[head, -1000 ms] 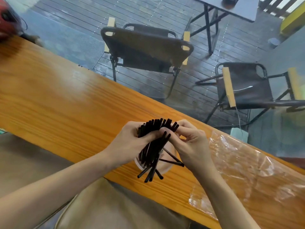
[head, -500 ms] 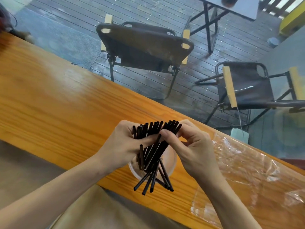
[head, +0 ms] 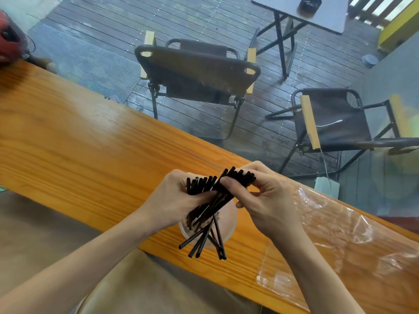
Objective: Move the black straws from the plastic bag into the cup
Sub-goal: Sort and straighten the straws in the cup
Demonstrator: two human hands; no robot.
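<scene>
Straws slant above the cup, lower ends splayed past its near rim; left hand and right hand pinch their tops.

Single head-worn wide-angle view, looking forward and steeply down from above the seated person's lap. The hands sit close to the lens, low in the centre of the frame, forearms entering from the bottom corners. The wooden table crosses the frame diagonally from upper left to lower right. Beyond its far edge the view takes in decking and two folding chairs, well apart from the camera. Straight lines bow toward the edges.
</scene>
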